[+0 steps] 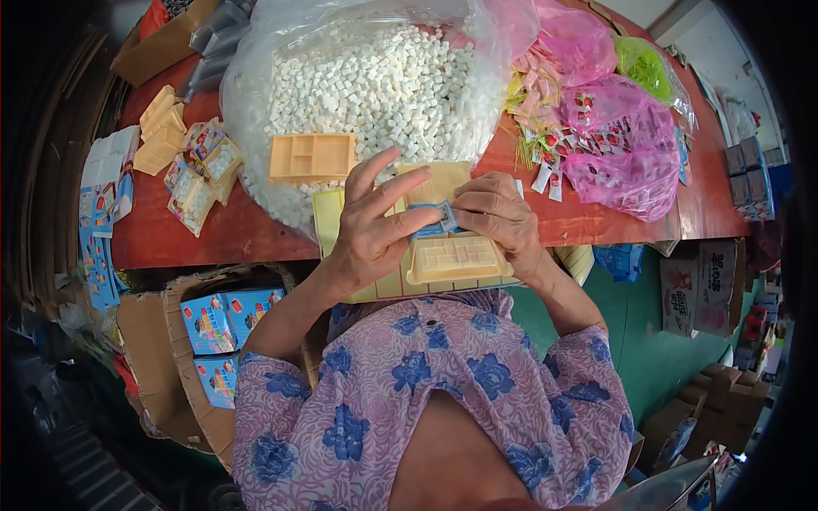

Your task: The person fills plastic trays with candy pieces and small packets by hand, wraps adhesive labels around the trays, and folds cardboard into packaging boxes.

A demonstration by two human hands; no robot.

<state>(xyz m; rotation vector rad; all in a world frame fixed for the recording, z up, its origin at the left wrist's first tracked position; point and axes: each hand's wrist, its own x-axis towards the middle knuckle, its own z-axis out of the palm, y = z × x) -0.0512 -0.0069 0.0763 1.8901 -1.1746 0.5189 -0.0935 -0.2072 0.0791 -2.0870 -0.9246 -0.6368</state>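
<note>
Both hands pinch a small blue packet over a cream tray.
The left hand [372,230] grips the blue packet [445,218] in its fingertips, its other fingers spread; the right hand [498,215] has its fingers curled closed on the other side. The compartmented cream tray [457,257] lies just below, at the near edge of the red bench [187,243].

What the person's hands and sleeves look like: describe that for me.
The left hand and right hand are bare; no gloves or watch show. The loose, short sleeves are pale purple, patterned with swirling lines and large blue flowers.
</note>
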